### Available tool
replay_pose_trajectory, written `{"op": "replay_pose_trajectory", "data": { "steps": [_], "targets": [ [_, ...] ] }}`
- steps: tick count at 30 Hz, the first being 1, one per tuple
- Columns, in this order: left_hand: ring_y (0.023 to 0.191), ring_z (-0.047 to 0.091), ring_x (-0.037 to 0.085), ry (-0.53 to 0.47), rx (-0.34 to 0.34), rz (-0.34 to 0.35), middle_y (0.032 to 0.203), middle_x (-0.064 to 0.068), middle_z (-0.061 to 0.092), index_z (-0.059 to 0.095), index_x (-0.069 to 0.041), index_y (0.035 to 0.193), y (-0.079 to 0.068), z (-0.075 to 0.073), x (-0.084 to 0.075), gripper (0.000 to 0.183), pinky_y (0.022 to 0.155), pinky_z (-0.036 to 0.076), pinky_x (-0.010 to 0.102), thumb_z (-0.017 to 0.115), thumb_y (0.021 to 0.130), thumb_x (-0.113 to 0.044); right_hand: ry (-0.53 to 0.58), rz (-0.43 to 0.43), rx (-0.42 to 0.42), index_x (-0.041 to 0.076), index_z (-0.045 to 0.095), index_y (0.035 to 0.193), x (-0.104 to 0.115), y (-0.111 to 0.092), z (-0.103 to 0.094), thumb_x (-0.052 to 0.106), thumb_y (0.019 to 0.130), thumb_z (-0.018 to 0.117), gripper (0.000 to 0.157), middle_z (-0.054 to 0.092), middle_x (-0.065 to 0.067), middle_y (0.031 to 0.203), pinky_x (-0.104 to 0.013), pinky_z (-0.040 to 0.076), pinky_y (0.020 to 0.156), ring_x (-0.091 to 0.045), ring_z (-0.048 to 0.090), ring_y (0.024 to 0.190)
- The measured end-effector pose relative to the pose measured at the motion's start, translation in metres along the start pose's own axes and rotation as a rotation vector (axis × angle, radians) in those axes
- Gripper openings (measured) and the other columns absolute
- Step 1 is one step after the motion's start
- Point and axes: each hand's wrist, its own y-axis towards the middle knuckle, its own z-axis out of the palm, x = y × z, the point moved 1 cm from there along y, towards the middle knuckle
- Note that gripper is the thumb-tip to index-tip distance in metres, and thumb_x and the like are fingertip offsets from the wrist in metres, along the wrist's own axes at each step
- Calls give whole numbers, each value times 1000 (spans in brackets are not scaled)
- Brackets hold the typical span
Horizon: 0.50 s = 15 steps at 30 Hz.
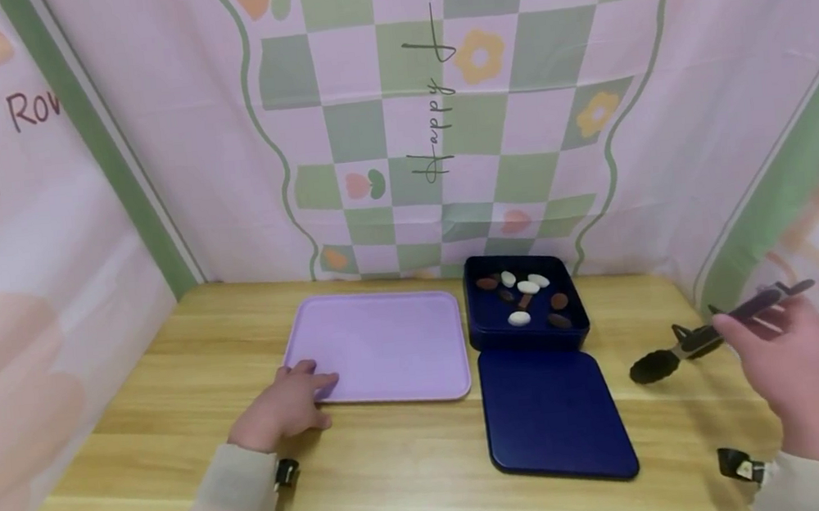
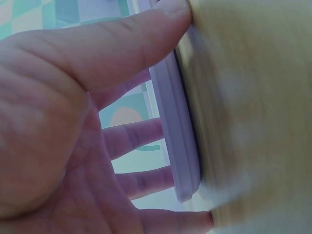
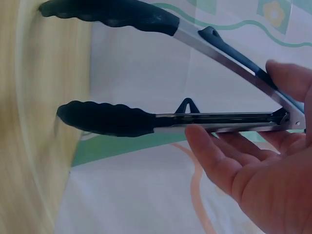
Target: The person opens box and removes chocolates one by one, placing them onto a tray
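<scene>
On the near left corner of a flat lilac tray (image 1: 388, 344) rests my left hand (image 1: 283, 407), its fingers spread over the rim. The left wrist view shows those fingers nearly straight against the tray's edge (image 2: 178, 131), with the thumb extended along it. My right hand (image 1: 797, 358) holds black-and-silver tongs (image 1: 655, 365) at the far right, thumb on one arm and fingers along the other. In the right wrist view the two black scalloped tips (image 3: 107, 118) stand well apart with nothing between them, close to the tabletop.
A dark blue box (image 1: 528, 337) right of the tray contains several white oval pieces (image 1: 519, 319) and brown pieces (image 1: 559, 301). In front of it lies a dark blue lid (image 1: 554, 414). Printed cloth (image 1: 347, 72) rises behind the wooden table (image 1: 401, 478) and at both sides.
</scene>
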Motion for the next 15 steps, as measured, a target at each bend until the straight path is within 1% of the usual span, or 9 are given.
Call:
{"op": "replay_pose_trajectory", "data": {
  "steps": [3, 5, 6, 9, 10, 12, 13, 14, 15],
  "targets": [
    [137, 23, 59, -1, 3, 3, 154, 24, 34, 59, -15, 141, 0, 0, -1, 61, 104, 30, 70, 81, 84, -19, -7, -35, 28, 8, 15, 159, -4, 2, 2, 50, 90, 69, 97, 31, -30, 153, -57, 45, 96, -53, 42, 129],
    [138, 23, 58, 0, 2, 5, 154, 24, 34, 59, -15, 141, 1, 1, 0, 61, 104, 30, 70, 81, 84, -19, -8, -29, 33, 7, 13, 159, -7, 3, 2, 50, 90, 69, 99, 30, -30, 153, -67, 39, 95, -55, 41, 128],
    [137, 23, 58, 3, 1, 8, 154, 24, 34, 59, -15, 141, 2, 1, 0, 61, 104, 31, 69, 81, 84, -19, -11, -19, 28, 6, 13, 158, -8, 3, 1, 51, 89, 69, 99, 30, -30, 153, -67, 39, 94, -55, 42, 128],
    [137, 25, 58, 17, 0, 18, 153, 25, 34, 59, -14, 141, 2, 1, 0, 61, 104, 31, 68, 81, 84, -20, -5, 48, -32, 6, 16, 158, -10, 5, 1, 50, 90, 69, 97, 33, -28, 153, -58, 47, 93, -49, 45, 129],
    [137, 25, 58, 21, 0, 22, 153, 25, 35, 59, -14, 141, 2, 1, 1, 62, 104, 32, 68, 81, 84, -20, 4, 84, -63, 8, 17, 159, -11, 5, 0, 50, 90, 69, 95, 34, -26, 153, -50, 52, 90, -44, 46, 130],
    [136, 27, 58, 32, 1, 28, 153, 26, 35, 59, -14, 141, 2, 1, 1, 62, 104, 33, 68, 81, 83, -20, 67, 172, -131, 14, 21, 159, -12, 6, 0, 48, 90, 70, 91, 37, -21, 153, -36, 58, 73, -26, 63, 115],
    [135, 27, 58, 38, 2, 31, 152, 26, 35, 59, -13, 141, 2, 2, 1, 62, 104, 33, 67, 81, 83, -20, 126, 213, -167, 18, 24, 158, -13, 6, 0, 46, 89, 72, 88, 39, -18, 153, -29, 57, 66, -17, 67, 104],
    [135, 28, 58, 43, 2, 31, 152, 26, 36, 59, -13, 141, 2, 2, 2, 62, 104, 33, 67, 81, 83, -21, 203, 254, -205, 21, 28, 156, -14, 7, 0, 43, 89, 74, 85, 47, -14, 148, -25, 55, 62, -10, 69, 92],
    [135, 28, 57, 44, 2, 31, 152, 26, 36, 59, -13, 141, 3, 2, 2, 62, 104, 33, 67, 81, 83, -21, 313, 281, -240, 24, 32, 153, -14, 7, 0, 39, 88, 76, 80, 54, -12, 142, -20, 53, 56, -3, 67, 82]
  ]
}}
